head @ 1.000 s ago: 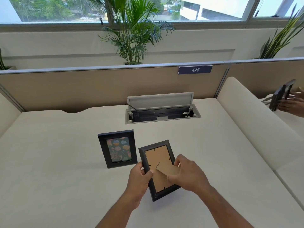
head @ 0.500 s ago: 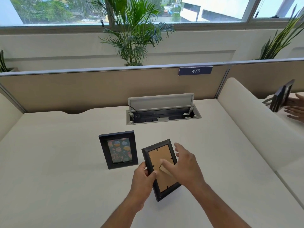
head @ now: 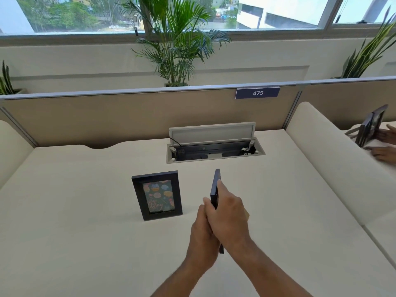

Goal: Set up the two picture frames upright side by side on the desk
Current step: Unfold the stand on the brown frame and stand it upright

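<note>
A black picture frame with a colourful cupcake card (head: 157, 195) stands upright on the cream desk (head: 75, 211), left of centre. A second black frame (head: 215, 187) is held edge-on toward me, just right of the first. My left hand (head: 202, 232) grips its left side and my right hand (head: 228, 217) presses on its right side. A tan corner of its stand shows by my right hand. The frame's face and back are hidden.
An open cable tray with a raised lid (head: 214, 144) sits at the back of the desk. A beige partition with a sign reading 475 (head: 257, 93) runs behind. At the far right, another person's hands (head: 383, 151) hold dark frames (head: 371, 127) on the neighbouring desk.
The second frame has turned from back-facing and tilted to edge-on between both hands. My right hand moved from its stand to its right side.
</note>
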